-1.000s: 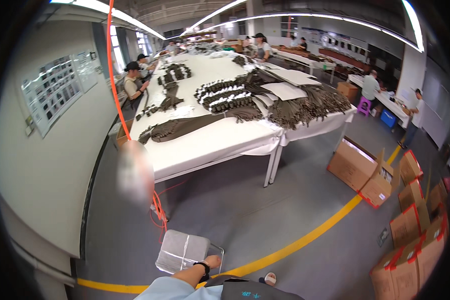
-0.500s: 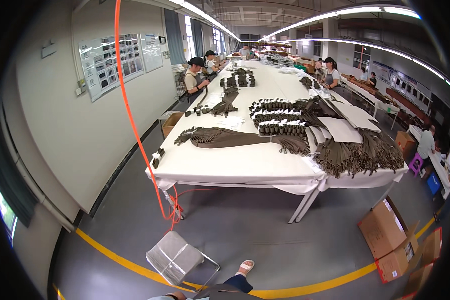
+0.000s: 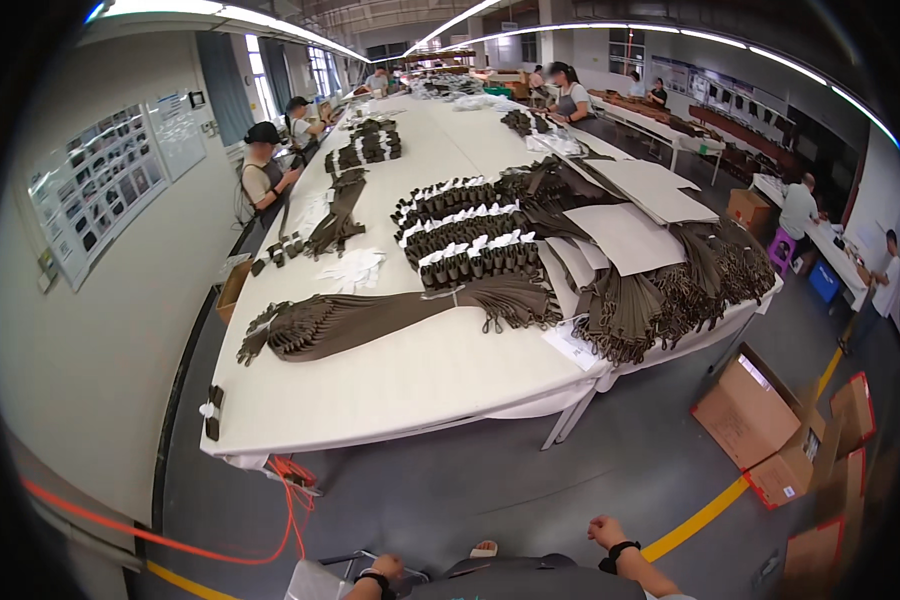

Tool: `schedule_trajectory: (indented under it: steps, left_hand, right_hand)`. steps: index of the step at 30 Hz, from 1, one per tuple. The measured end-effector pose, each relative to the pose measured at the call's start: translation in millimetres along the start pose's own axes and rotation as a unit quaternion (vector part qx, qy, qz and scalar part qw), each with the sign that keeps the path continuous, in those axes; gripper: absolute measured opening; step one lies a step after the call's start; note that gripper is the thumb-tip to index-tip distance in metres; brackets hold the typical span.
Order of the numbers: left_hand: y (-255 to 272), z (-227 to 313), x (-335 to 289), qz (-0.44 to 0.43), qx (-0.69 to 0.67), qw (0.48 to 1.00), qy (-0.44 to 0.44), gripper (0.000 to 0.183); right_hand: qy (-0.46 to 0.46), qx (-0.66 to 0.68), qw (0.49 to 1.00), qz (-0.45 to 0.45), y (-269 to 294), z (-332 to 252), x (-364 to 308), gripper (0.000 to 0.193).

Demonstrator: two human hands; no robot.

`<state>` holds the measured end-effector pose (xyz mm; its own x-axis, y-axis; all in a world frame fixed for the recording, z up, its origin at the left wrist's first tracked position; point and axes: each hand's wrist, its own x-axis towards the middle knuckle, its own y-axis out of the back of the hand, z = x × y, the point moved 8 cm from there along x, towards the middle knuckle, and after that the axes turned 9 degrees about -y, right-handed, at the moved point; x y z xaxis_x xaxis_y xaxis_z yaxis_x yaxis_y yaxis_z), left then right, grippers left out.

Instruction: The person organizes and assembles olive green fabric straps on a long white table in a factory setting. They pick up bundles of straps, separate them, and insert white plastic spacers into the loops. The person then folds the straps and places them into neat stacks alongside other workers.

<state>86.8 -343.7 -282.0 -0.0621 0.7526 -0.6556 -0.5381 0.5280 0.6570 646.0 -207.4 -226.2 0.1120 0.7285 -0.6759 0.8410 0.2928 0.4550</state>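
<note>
My left hand (image 3: 388, 567) is low in the view with fingers curled, beside the metal frame of a grey-seated chair (image 3: 315, 582). Whether it grips the frame is too small to tell. To the right, my right hand (image 3: 606, 531) hangs in the air, loosely closed, with nothing visible in it. Both wrists wear dark bands. Ahead of both hands stands a long white-covered table (image 3: 370, 400). Across its near part lies a tied bundle of dark brown straps (image 3: 360, 322). Bundled straps with metal hooks (image 3: 620, 315) spread along its near right side.
Rows of white-banded rolled straps (image 3: 475, 255) and grey sheets (image 3: 625, 238) cover mid-table. A small banded strap bundle (image 3: 213, 412) lies at the left corner. An orange hose (image 3: 170, 545) trails low left. Open cartons (image 3: 750, 410) stand right. Co-workers (image 3: 263, 175) work along the table.
The table now appears nearer and the view has turned right. The chair has shifted down the picture, and the hose now lies low. Both my hands have come into view.
</note>
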Motion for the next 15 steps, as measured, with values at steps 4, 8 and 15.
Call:
schedule_trajectory:
  steps: [4,8,15]
  left_hand:
    - [122.5,101.6,66.8,0.199,-0.334,0.918,-0.078,0.026]
    - [217.1,243.2,82.3,0.240,-0.518,0.812,-0.122,0.019]
    - [253.8,331.3,134.2,0.355,-0.503,0.783,-0.087,0.017]
  right_hand:
    - [-0.137,0.098,0.986,-0.001,51.3,41.8,18.5,0.027]
    - [-0.143,0.072,0.987,-0.016,144.0,39.8,53.0,0.027]
    - [0.188,0.010,0.977,0.100,375.8,-205.8,133.6,0.015]
